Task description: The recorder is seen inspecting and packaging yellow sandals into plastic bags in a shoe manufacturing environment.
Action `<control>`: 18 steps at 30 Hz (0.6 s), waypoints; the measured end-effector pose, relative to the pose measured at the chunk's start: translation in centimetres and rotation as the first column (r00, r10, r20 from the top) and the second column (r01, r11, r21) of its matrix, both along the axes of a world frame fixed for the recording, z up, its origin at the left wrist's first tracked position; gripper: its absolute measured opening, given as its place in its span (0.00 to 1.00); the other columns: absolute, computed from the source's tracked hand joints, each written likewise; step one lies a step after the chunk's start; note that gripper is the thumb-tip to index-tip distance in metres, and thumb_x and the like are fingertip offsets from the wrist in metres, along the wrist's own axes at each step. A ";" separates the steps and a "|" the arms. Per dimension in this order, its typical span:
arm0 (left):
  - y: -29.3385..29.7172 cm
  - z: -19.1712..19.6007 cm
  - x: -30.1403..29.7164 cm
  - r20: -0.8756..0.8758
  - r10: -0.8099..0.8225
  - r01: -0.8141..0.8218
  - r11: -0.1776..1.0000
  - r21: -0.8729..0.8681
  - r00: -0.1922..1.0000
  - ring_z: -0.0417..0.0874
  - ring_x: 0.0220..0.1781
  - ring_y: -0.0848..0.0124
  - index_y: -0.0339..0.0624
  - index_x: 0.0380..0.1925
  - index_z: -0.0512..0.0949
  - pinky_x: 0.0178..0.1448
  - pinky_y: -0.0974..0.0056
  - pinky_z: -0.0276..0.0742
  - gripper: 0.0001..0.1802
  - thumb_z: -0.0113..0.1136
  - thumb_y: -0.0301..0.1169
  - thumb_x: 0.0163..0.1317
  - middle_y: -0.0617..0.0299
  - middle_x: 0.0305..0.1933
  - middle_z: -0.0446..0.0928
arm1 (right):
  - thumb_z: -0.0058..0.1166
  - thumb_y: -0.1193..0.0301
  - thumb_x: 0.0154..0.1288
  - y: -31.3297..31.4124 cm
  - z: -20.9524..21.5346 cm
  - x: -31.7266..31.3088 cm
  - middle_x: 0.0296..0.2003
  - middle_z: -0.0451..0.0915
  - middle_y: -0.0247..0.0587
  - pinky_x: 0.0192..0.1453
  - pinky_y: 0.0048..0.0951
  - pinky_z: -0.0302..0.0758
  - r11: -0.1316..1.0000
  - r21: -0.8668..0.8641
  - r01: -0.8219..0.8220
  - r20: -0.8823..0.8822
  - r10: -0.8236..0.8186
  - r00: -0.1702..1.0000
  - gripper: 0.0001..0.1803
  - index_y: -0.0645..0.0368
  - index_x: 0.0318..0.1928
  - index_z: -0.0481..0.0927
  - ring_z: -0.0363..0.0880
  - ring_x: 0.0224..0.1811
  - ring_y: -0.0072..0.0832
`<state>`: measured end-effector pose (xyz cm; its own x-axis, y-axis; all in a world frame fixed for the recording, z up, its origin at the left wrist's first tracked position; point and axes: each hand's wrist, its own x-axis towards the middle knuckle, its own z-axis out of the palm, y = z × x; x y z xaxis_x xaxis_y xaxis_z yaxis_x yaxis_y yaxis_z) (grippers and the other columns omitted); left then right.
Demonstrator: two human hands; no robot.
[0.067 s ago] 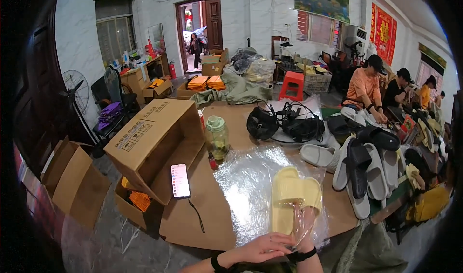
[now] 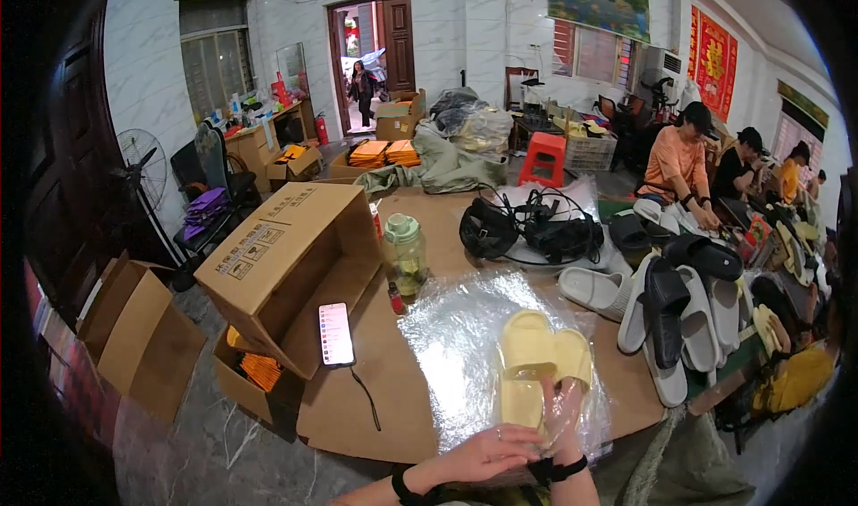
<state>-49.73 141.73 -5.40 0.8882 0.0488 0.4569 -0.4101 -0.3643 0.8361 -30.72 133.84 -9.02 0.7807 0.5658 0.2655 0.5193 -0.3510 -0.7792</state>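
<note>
Lying side by side on the brown surface (image 2: 420, 229), the yellow slippers (image 2: 541, 363) run lengthwise away from the person, toes far. The right hand (image 2: 565, 412) grips their clear bag (image 2: 465, 345); the left hand (image 2: 487, 457) pinches its near edge.

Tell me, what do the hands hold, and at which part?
Both hands, left hand and right hand, grip the clear plastic bag around the yellow slippers, at its near end.

The desk (image 2: 384, 390) is covered with brown cardboard. Beside the green bottle (image 2: 405, 254) a clear plastic sheet (image 2: 456, 345) is spread, with yellow slippers (image 2: 541, 363) apparently laid on it.
</note>
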 end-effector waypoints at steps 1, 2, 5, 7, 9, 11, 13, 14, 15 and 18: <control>0.2 0.0 0.0 -0.035 0.089 -0.088 0.995 0.037 0.995 0.71 0.70 0.57 0.44 0.50 0.84 0.70 0.54 0.68 0.14 0.60 0.24 0.66 0.57 0.66 0.75 | 0.62 0.67 0.66 0.4 0.0 0.2 0.33 0.77 0.51 0.32 0.38 0.71 0.992 0.113 -0.060 -0.137 0.076 0.988 0.18 0.71 0.42 0.74 0.76 0.33 0.40; 0.3 0.0 -0.3 -0.075 0.163 -0.161 0.987 0.024 0.984 0.71 0.69 0.57 0.45 0.50 0.84 0.70 0.54 0.68 0.14 0.62 0.25 0.65 0.57 0.66 0.75 | 0.64 0.73 0.62 0.9 -0.5 0.5 0.42 0.76 0.56 0.37 0.36 0.75 0.977 0.159 -0.141 -0.081 0.155 0.984 0.22 0.72 0.52 0.73 0.76 0.42 0.40; 1.8 -0.4 -0.9 -0.016 0.236 -0.233 0.967 0.106 0.972 0.71 0.69 0.58 0.47 0.52 0.84 0.70 0.54 0.68 0.15 0.63 0.27 0.64 0.58 0.67 0.74 | 0.64 0.74 0.61 -1.0 -1.3 -1.1 0.52 0.73 0.60 0.47 0.36 0.78 0.953 0.205 -0.224 0.037 0.222 0.974 0.27 0.70 0.59 0.71 0.75 0.51 0.44; 2.3 -0.2 -1.3 -0.007 0.277 -0.275 0.956 0.097 0.961 0.72 0.68 0.57 0.48 0.53 0.83 0.70 0.53 0.68 0.18 0.66 0.29 0.62 0.57 0.67 0.74 | 0.63 0.75 0.61 -3.3 -2.5 -1.3 0.60 0.68 0.61 0.53 0.35 0.79 0.942 0.191 -0.275 0.059 0.268 0.962 0.33 0.67 0.66 0.67 0.72 0.59 0.47; 2.7 -0.6 -1.9 -0.076 0.494 -0.495 0.869 -0.003 0.866 0.72 0.67 0.57 0.48 0.54 0.82 0.69 0.53 0.68 0.19 0.66 0.30 0.62 0.57 0.67 0.74 | 0.63 0.75 0.61 -6.3 0.3 -2.9 0.52 0.77 0.58 0.46 0.31 0.80 0.945 -0.055 -0.324 0.439 0.314 0.842 0.23 0.70 0.56 0.76 0.78 0.52 0.38; 3.7 -2.4 -1.9 -0.099 0.554 -0.551 0.833 0.055 0.827 0.70 0.68 0.51 0.46 0.57 0.79 0.70 0.51 0.67 0.22 0.65 0.35 0.63 0.50 0.68 0.71 | 0.64 0.75 0.57 -9.3 2.0 -2.8 0.51 0.79 0.55 0.53 0.35 0.80 0.814 -0.082 -0.576 0.228 0.578 0.784 0.26 0.67 0.58 0.76 0.79 0.57 0.39; 4.3 -3.2 -1.4 -0.202 0.786 -0.709 0.616 0.344 0.585 0.66 0.70 0.42 0.42 0.63 0.73 0.72 0.48 0.64 0.28 0.61 0.42 0.66 0.39 0.70 0.65 | 0.65 0.68 0.62 -12.5 5.3 -2.6 0.49 0.81 0.45 0.52 0.31 0.78 0.739 0.016 -0.673 -0.278 0.650 0.707 0.26 0.64 0.59 0.77 0.79 0.52 0.30; 4.5 -3.5 -1.4 -0.296 0.770 -0.670 0.637 0.381 0.565 0.61 0.72 0.35 0.34 0.68 0.64 0.74 0.46 0.59 0.37 0.57 0.49 0.68 0.29 0.71 0.59 | 0.66 0.62 0.66 -13.5 6.4 -2.2 0.46 0.83 0.35 0.52 0.28 0.76 0.683 0.171 -0.710 -0.693 0.596 0.406 0.26 0.60 0.61 0.77 0.79 0.47 0.22; 4.6 -3.8 -1.1 -0.297 0.763 -0.663 0.646 0.378 0.574 0.61 0.72 0.35 0.34 0.68 0.64 0.74 0.46 0.59 0.37 0.57 0.49 0.68 0.29 0.71 0.59 | 0.66 0.62 0.66 -14.1 6.6 -1.5 0.46 0.83 0.35 0.52 0.28 0.76 0.691 0.168 -0.703 -0.694 0.589 0.414 0.26 0.60 0.61 0.77 0.79 0.47 0.22; 4.5 -4.9 -1.1 -0.372 0.753 -0.560 0.654 0.509 0.542 0.55 0.75 0.33 0.25 0.69 0.57 0.76 0.44 0.55 0.43 0.52 0.53 0.70 0.26 0.71 0.57 | 0.60 0.73 0.60 -12.4 7.8 -0.9 0.21 0.81 0.40 0.27 0.21 0.73 0.827 0.415 -0.380 -0.488 0.555 0.674 0.07 0.67 0.32 0.84 0.79 0.22 0.23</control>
<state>-50.83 146.28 -10.32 0.7405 0.6702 0.0492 0.5055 -0.6038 0.6164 -31.60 121.46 -1.20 0.4798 0.8754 0.0583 -0.0102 0.0720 -0.9974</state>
